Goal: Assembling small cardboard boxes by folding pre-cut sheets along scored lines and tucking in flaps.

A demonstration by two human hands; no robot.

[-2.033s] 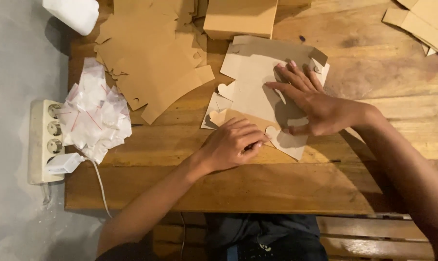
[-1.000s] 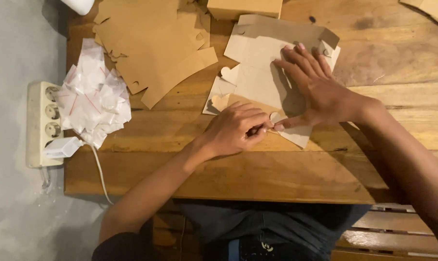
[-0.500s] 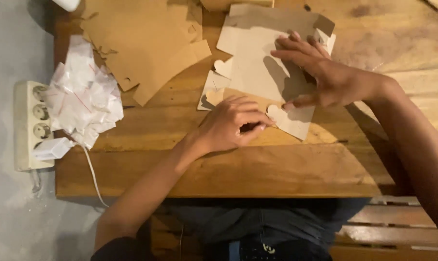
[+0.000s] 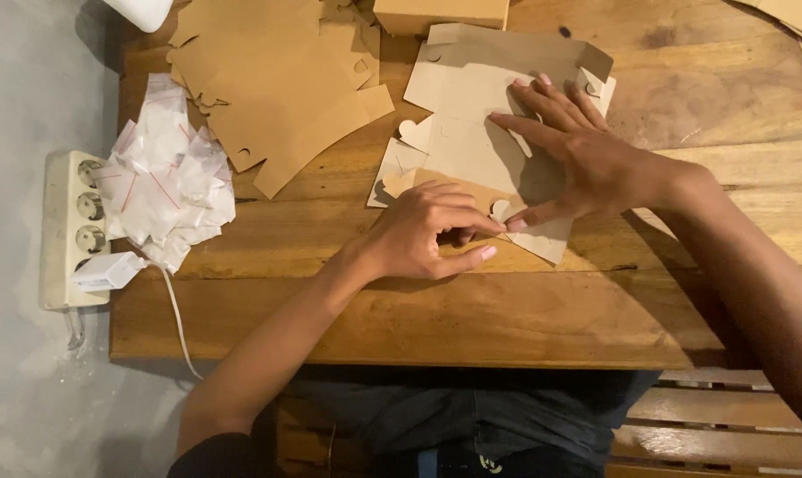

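The grip of the left hand point(image 4: 423, 235) is curled, fingertips pressed onto the near edge of the flat, pale brown die-cut cardboard box blank point(image 4: 485, 146), next to a small rounded tab at that edge; whether the fingers pinch the tab or only press on it I cannot tell. The right hand point(image 4: 587, 159) lies spread and flat on the same blank, fingers fanned toward its far side, thumb stretched down to the near edge, where its tip nearly meets the left fingertips. The blank lies unfolded on the brown wooden plank worktop point(image 4: 419, 310), at its middle, directly in front of the person.

Just left of the blank lies a loose stack of similar tan cardboard blanks point(image 4: 277, 88). Farther left, at the worktop's edge, sits a heap of small clear plastic bags with red strips point(image 4: 166, 173). Beside it, on the grey floor, lies a white power strip point(image 4: 73, 230) with a white plug and cable point(image 4: 109, 270). At the far edge of the worktop, just beyond the blank, stands a folded brown cardboard box point(image 4: 441, 13).
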